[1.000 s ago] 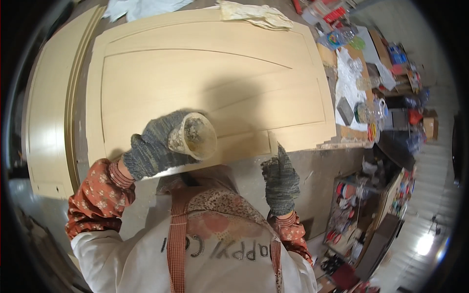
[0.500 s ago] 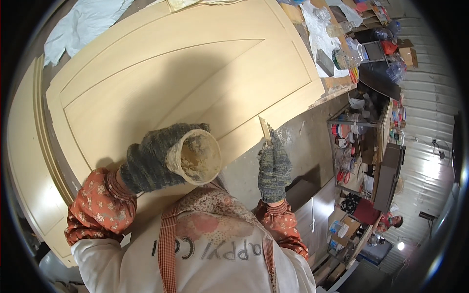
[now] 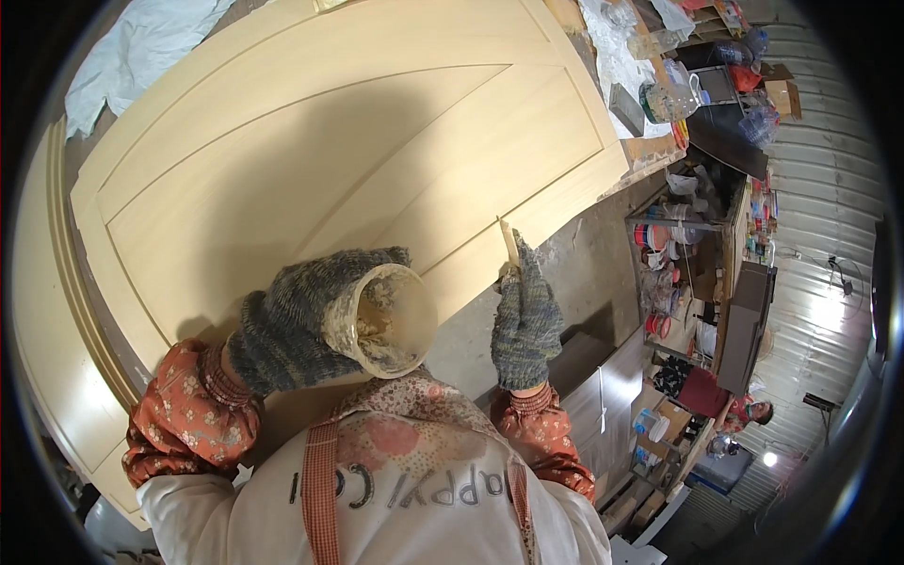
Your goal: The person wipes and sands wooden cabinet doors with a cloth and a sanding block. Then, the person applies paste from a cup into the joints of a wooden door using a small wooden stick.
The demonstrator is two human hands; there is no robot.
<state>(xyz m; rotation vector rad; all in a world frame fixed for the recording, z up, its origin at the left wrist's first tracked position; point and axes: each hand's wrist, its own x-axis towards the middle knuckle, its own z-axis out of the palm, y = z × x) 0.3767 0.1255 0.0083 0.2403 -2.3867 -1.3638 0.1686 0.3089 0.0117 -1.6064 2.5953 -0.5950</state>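
A large pale wooden door panel (image 3: 358, 151) lies flat in front of me. My left hand (image 3: 292, 325), in a grey knit glove, holds a small round tub (image 3: 386, 320) smeared inside with tan paste, close to my chest. My right hand (image 3: 525, 315), also gloved, grips a thin flat scraper (image 3: 509, 243) whose blade points up at the panel's near right edge.
A second pale panel (image 3: 47, 311) lies at the left. White cloth (image 3: 132, 52) sits at the far left. A cluttered bench with jars and containers (image 3: 669, 85) stands at the right, with shelves of cans (image 3: 678, 273) below it and another person (image 3: 744, 410) at the lower right.
The view has swung, so the panel now runs diagonally. My right hand with the scraper has risen toward the panel's near edge. The tub stays held by my chest.
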